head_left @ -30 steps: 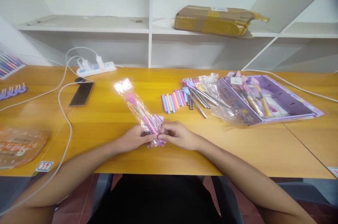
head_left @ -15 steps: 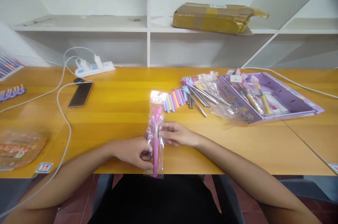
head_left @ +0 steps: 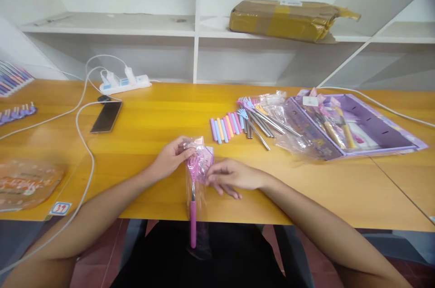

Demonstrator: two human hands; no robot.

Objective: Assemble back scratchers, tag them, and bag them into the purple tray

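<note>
A pink back scratcher [head_left: 193, 220] with a hand-shaped head lies inside a clear plastic bag [head_left: 203, 233], its handle hanging past the table's front edge. My left hand [head_left: 173, 156] is closed on the bag's top end, near the scratcher's head. My right hand [head_left: 234, 177] pinches the right side of the bag beside a small purple card [head_left: 208, 157]; its other fingers are spread. Beyond my hands lie a row of coloured handle sleeves [head_left: 225, 128] and a pile of metal scratcher rods [head_left: 260, 120] with coloured hand-shaped heads.
At the right, a purple box [head_left: 377, 118] holds bagged items, with loose clear plastic bags [head_left: 288, 138] beside it. A phone [head_left: 106, 117], a power strip [head_left: 125, 85] and white cables are at the left. A taped carton [head_left: 285, 21] rests on the shelf.
My left hand has moved up from beside the handle to the bag's top end. Bag and scratcher have shifted toward me, over the table edge. My right hand stays at the bag's right side.
</note>
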